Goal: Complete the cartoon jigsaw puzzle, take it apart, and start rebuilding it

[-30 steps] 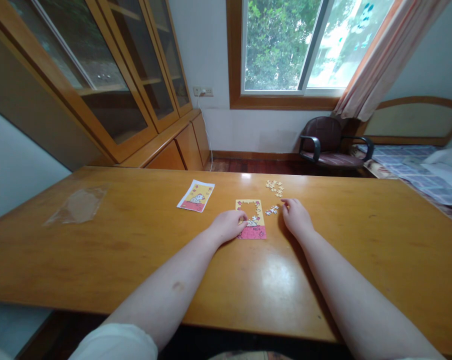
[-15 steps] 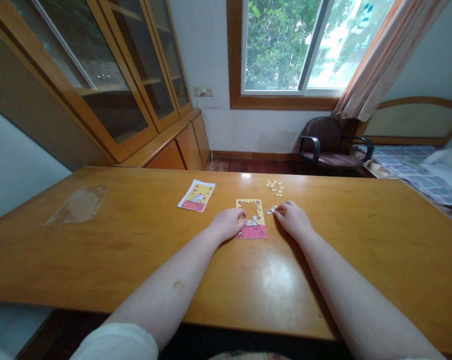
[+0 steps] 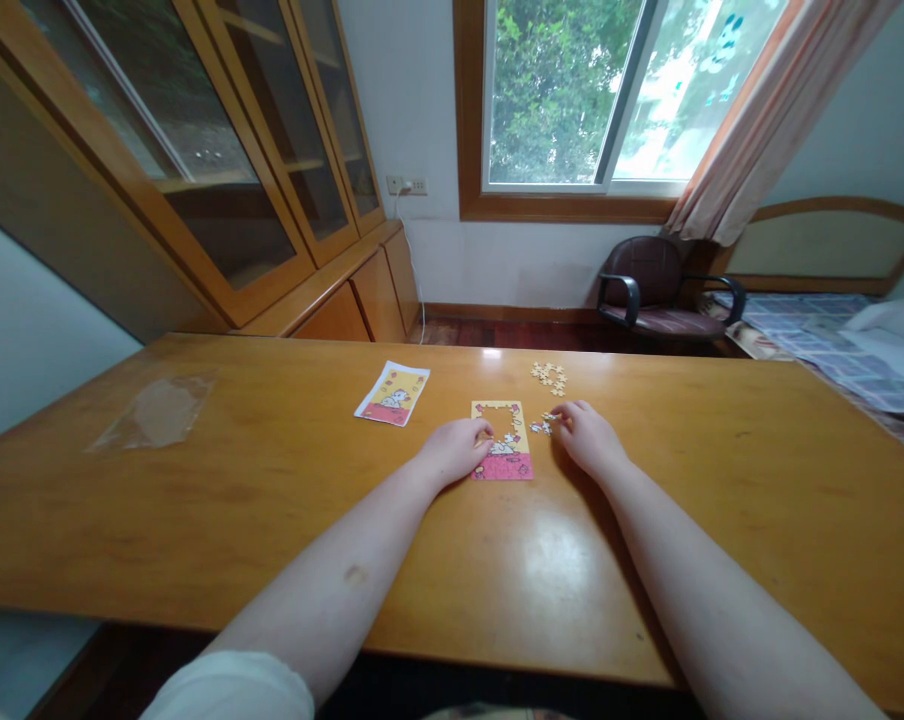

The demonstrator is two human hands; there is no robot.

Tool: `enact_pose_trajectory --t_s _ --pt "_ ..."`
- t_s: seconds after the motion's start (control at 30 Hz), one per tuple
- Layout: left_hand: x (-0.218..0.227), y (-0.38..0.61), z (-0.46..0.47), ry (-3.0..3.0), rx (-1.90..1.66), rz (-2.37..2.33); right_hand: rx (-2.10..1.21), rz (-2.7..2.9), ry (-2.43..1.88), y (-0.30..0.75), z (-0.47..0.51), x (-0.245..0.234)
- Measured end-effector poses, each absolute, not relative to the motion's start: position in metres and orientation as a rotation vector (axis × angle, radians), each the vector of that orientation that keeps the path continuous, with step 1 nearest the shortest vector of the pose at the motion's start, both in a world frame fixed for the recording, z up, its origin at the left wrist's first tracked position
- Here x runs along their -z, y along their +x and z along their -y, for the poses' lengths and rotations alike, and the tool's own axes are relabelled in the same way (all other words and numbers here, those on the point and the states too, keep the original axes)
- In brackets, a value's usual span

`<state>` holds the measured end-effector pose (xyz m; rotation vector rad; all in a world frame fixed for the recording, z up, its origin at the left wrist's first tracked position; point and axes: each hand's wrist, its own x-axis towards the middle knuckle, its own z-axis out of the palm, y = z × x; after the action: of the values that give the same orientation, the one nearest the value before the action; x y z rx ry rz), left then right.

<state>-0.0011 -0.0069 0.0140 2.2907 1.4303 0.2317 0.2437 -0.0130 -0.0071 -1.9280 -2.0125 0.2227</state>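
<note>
A partly assembled jigsaw puzzle (image 3: 508,467) lies flat on the table, pink below and yellow above, with a gap in its upper middle. My left hand (image 3: 456,450) rests over its left edge, fingers curled and pressed on it. Just right of the puzzle is a small cluster of loose white-grey pieces (image 3: 537,427). At the cluster's right side, my right hand (image 3: 588,438) has its fingertips closed on a puzzle piece (image 3: 551,416), partly hidden by the fingers. Farther back sits a pile of yellow pieces (image 3: 549,374).
A reference picture card (image 3: 393,394) lies on the wooden table (image 3: 272,520), left of the puzzle. A clear plastic bag (image 3: 156,412) is at the far left. Beyond the table stand a glass-door cabinet (image 3: 264,270) and an office chair (image 3: 651,285).
My right hand has shifted slightly, its fingertips now farther back along the loose pieces, which lie a little more spread out. My left hand has stayed on the puzzle.
</note>
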Motion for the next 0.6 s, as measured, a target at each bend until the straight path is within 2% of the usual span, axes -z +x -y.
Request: enact_pose_trajectory --t_s 0.2,0.6 --pt "-0.0144 -0.0012 0.0064 2.283 -0.234 -1.433 -0.260 2.221 -1.851 0.2457 0.0127 0.0109" --pt "-0.0124 -0.0026 0.0065 2.308 -0.290 -1.421 -0.224 2.218 -1.904 0.2420 0.0145 0.0117"
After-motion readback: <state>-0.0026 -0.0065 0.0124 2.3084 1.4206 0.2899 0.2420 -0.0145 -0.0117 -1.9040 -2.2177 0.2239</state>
